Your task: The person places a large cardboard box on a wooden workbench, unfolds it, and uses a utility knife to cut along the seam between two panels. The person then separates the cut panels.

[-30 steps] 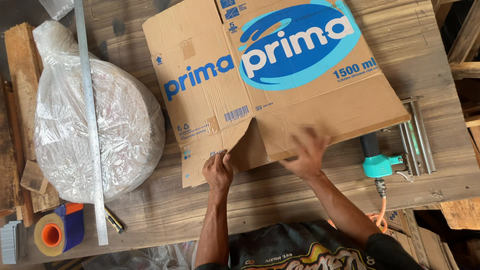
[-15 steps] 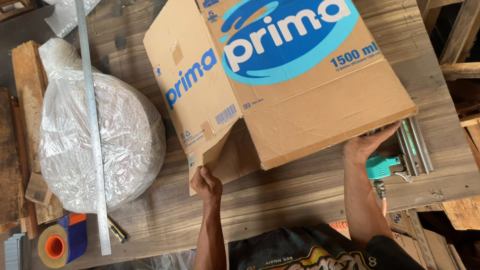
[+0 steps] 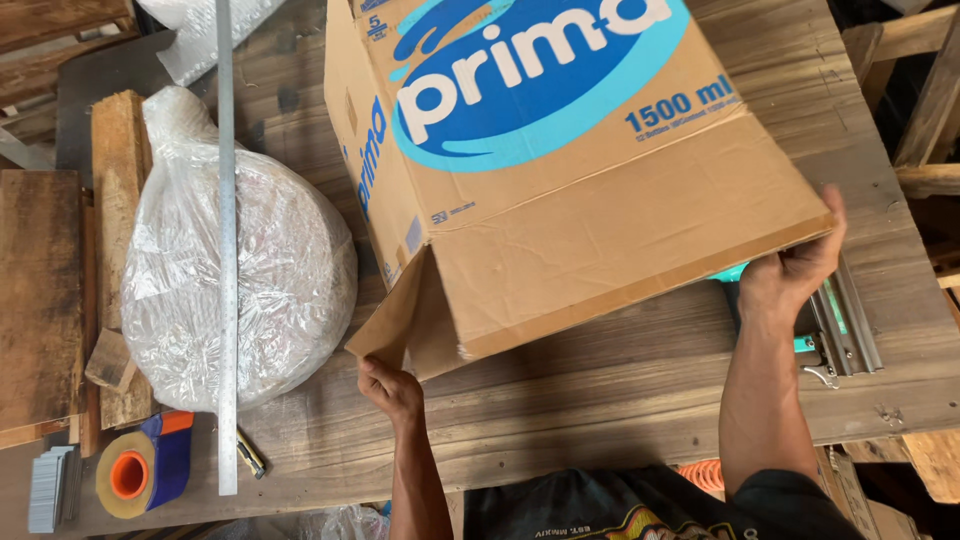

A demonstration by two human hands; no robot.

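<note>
A large brown cardboard box [image 3: 600, 210] with a blue and white oval print fills the middle of the wooden table [image 3: 600, 400]. It is being opened out from flat and tilts up off the table. My left hand [image 3: 388, 386] grips the lower corner of its left side flap. My right hand [image 3: 795, 268] holds the box's right bottom corner, fingers curled up around the edge. A teal air stapler [image 3: 835, 320] lies partly hidden behind my right hand and the box.
A round bundle wrapped in clear plastic [image 3: 235, 270] lies left of the box, with a long metal ruler [image 3: 227, 240] across it. A tape dispenser [image 3: 145, 470] and a small utility knife [image 3: 250, 453] sit at the near left. Wooden planks [image 3: 45, 300] lie far left.
The box has risen from flat into a three-dimensional shape. My right hand slid from its front edge to the right corner; my left hand stayed on the flap.
</note>
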